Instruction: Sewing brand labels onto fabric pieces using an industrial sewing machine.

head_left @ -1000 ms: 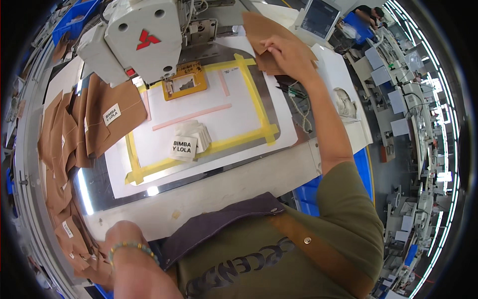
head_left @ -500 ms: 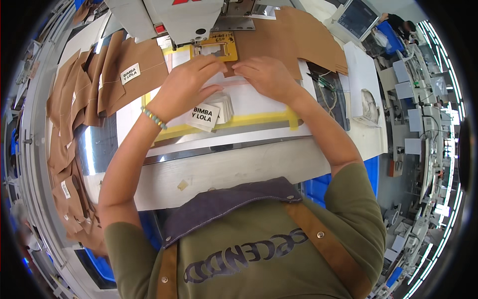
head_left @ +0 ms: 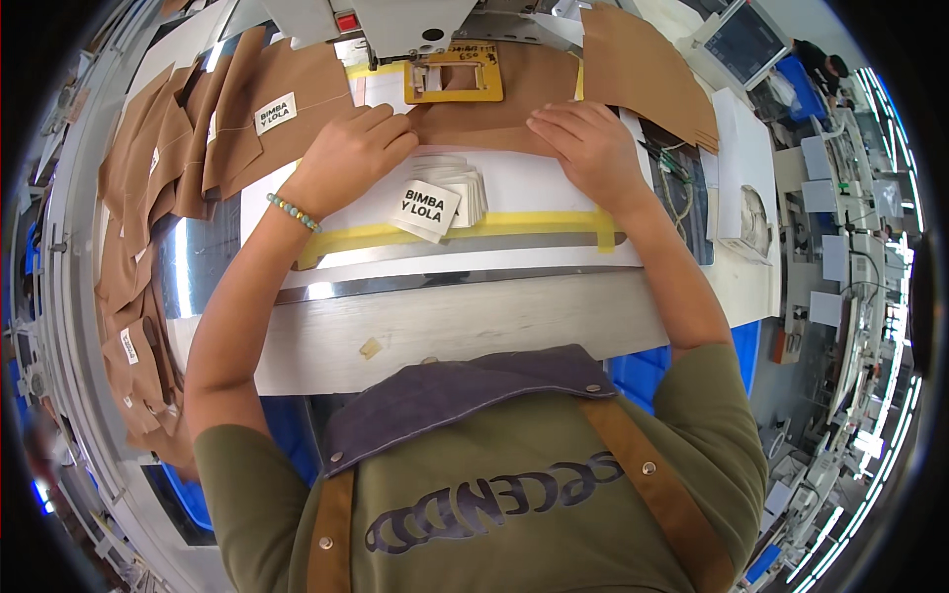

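A flat brown fabric piece (head_left: 484, 124) lies under the yellow clamp frame (head_left: 456, 96) of a sewing machine, with part of it showing through the frame's opening. My left hand (head_left: 358, 153) is at its near left corner, fingers closed on the edge. At the right, my right hand (head_left: 590, 148) has its fingers pressed together on the same piece; the thumb is mostly hidden. Between my wrists sits a stack of white printed labels (head_left: 429, 206), the top ones fanned toward me, on a white sheet edged with yellow tape (head_left: 474, 225).
The white sewing machine head (head_left: 395, 25) stands over the frame. Brown pieces with labels (head_left: 232, 124) hang in folds at the left. More brown pieces (head_left: 652, 74) are stacked at the right, near a screen (head_left: 743, 42), a white box (head_left: 741, 188) and some cords (head_left: 677, 183).
My hands have moved apart to the two sides, and a brown fabric piece now lies across under the yellow frame. The view has shifted slightly. The label stack stays on the sheet.
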Available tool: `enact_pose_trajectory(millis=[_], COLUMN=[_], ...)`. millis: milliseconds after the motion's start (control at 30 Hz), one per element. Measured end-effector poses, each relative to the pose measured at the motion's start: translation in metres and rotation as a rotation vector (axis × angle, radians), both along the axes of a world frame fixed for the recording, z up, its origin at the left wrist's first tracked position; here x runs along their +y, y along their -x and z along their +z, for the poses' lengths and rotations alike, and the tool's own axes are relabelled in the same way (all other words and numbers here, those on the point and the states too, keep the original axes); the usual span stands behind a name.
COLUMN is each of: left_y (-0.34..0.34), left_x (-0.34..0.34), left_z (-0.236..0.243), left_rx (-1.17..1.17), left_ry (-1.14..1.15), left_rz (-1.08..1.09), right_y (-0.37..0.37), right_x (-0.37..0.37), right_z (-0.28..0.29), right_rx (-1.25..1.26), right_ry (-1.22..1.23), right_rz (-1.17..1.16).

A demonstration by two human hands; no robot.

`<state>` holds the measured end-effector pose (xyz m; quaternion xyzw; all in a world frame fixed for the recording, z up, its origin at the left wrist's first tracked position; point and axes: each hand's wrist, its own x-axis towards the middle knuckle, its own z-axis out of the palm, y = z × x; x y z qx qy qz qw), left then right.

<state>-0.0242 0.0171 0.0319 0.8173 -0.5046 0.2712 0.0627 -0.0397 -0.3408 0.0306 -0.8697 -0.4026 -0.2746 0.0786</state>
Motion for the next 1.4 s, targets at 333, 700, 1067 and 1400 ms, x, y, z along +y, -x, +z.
enact_pose_trajectory(millis=[333, 700, 1067, 1400], left_y=[0.015, -0.013, 0.006, 0.054], left_x=[-0.018, -0.036, 0.022, 0.024], left_z=[-0.003, -0.008, -0.005, -0.008], left_rx=[0.113, -0.127, 0.022, 0.400], left_ry=[0.094, 0.018, -0.092, 0.128], left_rz=[0.012, -0.004, 0.267, 0.380], right_y=[0.008, 0.030, -0.020, 0.019], right_x=[-0.002, -0.026, 0.013, -0.004], right_z=[0.021, 0.002, -0.015, -0.009], right_rx=[-0.145, 0.194, 0.331, 0.355], right_ry=[-0.074, -0.195, -0.106, 0.070], right_rz=[-0.230, -0.212, -0.077, -0.065])
